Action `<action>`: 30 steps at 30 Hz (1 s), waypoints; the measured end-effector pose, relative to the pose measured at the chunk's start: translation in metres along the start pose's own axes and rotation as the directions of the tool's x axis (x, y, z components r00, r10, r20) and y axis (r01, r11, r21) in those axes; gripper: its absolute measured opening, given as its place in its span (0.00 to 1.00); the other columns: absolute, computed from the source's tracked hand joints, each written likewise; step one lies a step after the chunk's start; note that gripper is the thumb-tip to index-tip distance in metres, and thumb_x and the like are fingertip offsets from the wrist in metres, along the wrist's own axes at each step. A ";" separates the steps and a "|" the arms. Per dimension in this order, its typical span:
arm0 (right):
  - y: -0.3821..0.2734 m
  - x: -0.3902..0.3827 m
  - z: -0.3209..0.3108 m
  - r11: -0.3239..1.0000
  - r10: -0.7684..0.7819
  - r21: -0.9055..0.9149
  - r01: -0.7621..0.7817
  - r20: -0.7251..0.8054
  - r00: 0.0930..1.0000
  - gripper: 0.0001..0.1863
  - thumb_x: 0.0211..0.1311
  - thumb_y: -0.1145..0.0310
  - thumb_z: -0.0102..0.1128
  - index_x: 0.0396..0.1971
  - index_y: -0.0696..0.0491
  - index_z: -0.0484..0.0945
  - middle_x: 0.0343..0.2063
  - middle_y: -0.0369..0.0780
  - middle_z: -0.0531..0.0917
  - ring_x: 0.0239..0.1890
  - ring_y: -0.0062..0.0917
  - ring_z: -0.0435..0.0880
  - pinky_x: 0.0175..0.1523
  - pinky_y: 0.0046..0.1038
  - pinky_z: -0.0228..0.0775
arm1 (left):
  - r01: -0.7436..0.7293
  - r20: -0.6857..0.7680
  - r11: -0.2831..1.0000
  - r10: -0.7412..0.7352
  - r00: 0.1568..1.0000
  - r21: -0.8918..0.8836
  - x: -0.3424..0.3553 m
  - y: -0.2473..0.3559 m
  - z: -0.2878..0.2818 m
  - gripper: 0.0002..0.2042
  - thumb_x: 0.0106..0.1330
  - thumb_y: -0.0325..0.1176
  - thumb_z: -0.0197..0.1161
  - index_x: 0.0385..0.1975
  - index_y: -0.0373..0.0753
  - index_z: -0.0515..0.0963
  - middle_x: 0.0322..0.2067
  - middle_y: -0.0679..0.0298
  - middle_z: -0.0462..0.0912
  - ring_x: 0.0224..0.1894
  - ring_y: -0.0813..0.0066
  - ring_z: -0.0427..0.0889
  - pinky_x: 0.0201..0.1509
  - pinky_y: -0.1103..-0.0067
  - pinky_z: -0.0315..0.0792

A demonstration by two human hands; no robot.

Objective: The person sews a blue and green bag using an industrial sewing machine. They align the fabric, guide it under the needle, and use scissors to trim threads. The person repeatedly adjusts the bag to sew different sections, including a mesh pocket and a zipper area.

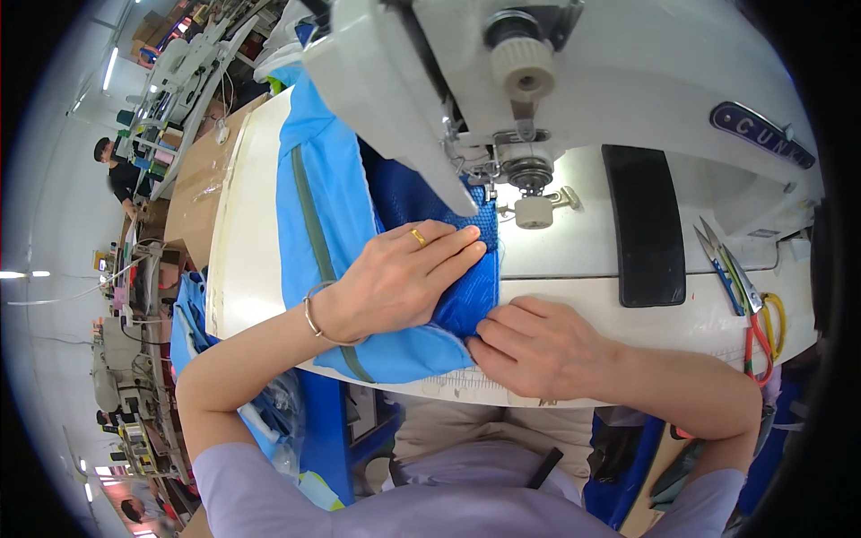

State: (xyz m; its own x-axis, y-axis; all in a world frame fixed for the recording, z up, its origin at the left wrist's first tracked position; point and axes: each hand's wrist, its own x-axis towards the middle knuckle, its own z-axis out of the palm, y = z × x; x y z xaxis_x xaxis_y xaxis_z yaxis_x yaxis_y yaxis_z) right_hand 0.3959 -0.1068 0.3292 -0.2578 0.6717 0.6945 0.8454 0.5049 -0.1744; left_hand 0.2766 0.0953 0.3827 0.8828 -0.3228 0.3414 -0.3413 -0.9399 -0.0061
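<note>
Blue fabric with a dark blue mesh layer (417, 193), light blue cloth (318, 117) and a grey-green strip (311, 215) lies at the left of the sewing machine (628, 81). Its right edge runs up to the presser foot (490, 190). My left hand (395, 278) rests on the mesh just below the foot, its fingers stretched out and pressing flat; its thumb is hidden. At the near corner of the fabric, my right hand (538, 348) pinches the edge between curled fingers and thumb.
A black pad (643, 224) lies right of the needle area. Farther right are thread snips (720, 273) and scissors with red and yellow handles (762, 336). Blue fabric (190, 314) hangs by the table's left edge. Another person (121, 175) is at machines in the far left.
</note>
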 end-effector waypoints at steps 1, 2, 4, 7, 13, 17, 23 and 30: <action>0.000 0.000 0.000 1.000 -0.004 -0.005 0.004 0.001 1.000 0.09 0.48 0.69 0.63 0.29 0.58 0.82 0.28 0.35 0.77 0.33 0.25 0.75 0.35 0.25 0.68 | 0.000 0.001 1.000 0.000 1.000 0.006 0.000 0.001 0.001 0.22 0.47 0.24 0.64 0.47 0.29 0.83 0.49 0.53 0.86 0.44 0.61 0.85 0.46 0.73 0.82; 0.000 0.000 0.000 1.000 -0.010 -0.014 0.010 0.005 1.000 0.10 0.48 0.69 0.63 0.30 0.58 0.82 0.27 0.36 0.77 0.33 0.25 0.75 0.35 0.25 0.68 | -0.001 -0.003 1.000 0.001 1.000 0.014 0.000 0.001 0.001 0.22 0.47 0.24 0.64 0.47 0.29 0.83 0.49 0.53 0.86 0.44 0.61 0.85 0.46 0.72 0.82; -0.001 0.002 -0.002 0.999 -0.019 -0.036 0.019 0.017 1.000 0.11 0.49 0.69 0.63 0.31 0.59 0.82 0.27 0.36 0.77 0.33 0.25 0.76 0.35 0.25 0.69 | -0.006 -0.012 1.000 0.006 1.000 0.026 0.000 0.002 0.002 0.22 0.47 0.25 0.65 0.46 0.29 0.84 0.49 0.53 0.86 0.44 0.62 0.85 0.46 0.72 0.82; -0.003 0.003 -0.007 0.998 -0.026 -0.063 0.029 0.050 0.998 0.12 0.50 0.70 0.63 0.33 0.60 0.83 0.28 0.38 0.79 0.34 0.26 0.78 0.37 0.25 0.71 | -0.013 -0.042 0.999 0.015 0.999 0.037 0.001 0.002 0.006 0.21 0.47 0.25 0.65 0.45 0.29 0.84 0.49 0.54 0.86 0.43 0.62 0.85 0.46 0.72 0.82; -0.003 0.006 -0.012 0.998 -0.023 -0.054 0.029 0.106 0.994 0.14 0.51 0.70 0.63 0.37 0.62 0.83 0.35 0.45 0.84 0.41 0.32 0.83 0.45 0.28 0.76 | 0.003 -0.078 1.000 0.000 0.997 0.029 -0.004 0.000 0.013 0.19 0.52 0.28 0.64 0.45 0.28 0.83 0.48 0.55 0.85 0.43 0.68 0.81 0.46 0.76 0.80; -0.003 0.007 -0.014 0.994 0.000 -0.104 0.016 0.150 0.989 0.15 0.52 0.71 0.63 0.39 0.62 0.84 0.40 0.46 0.85 0.46 0.34 0.84 0.49 0.29 0.78 | 0.015 -0.113 1.000 -0.015 0.993 0.001 -0.002 -0.008 0.017 0.18 0.50 0.28 0.64 0.42 0.30 0.84 0.48 0.55 0.86 0.43 0.65 0.84 0.45 0.74 0.81; 0.002 0.008 -0.010 0.986 0.073 -0.158 -0.046 0.168 0.983 0.14 0.55 0.71 0.65 0.40 0.60 0.85 0.46 0.46 0.85 0.51 0.34 0.83 0.54 0.31 0.78 | 0.028 -0.148 1.000 -0.027 0.989 0.003 0.004 -0.022 0.025 0.14 0.53 0.29 0.63 0.39 0.32 0.82 0.43 0.59 0.84 0.43 0.66 0.81 0.42 0.75 0.78; 0.003 0.013 -0.010 0.985 0.119 -0.147 -0.091 0.191 0.974 0.12 0.54 0.72 0.67 0.39 0.60 0.85 0.46 0.46 0.85 0.51 0.34 0.85 0.54 0.31 0.79 | 0.048 -0.173 0.999 -0.049 0.984 -0.006 0.004 -0.025 0.030 0.13 0.52 0.28 0.64 0.38 0.35 0.82 0.43 0.59 0.84 0.41 0.66 0.81 0.40 0.74 0.78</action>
State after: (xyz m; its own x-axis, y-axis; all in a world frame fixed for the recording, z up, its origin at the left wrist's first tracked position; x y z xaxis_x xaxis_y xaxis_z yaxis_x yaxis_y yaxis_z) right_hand 0.3996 -0.1022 0.3447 -0.2402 0.8183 0.5222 0.9251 0.3559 -0.1322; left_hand 0.2981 0.1141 0.3562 0.8291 -0.2527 0.4987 -0.3001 -0.9538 0.0157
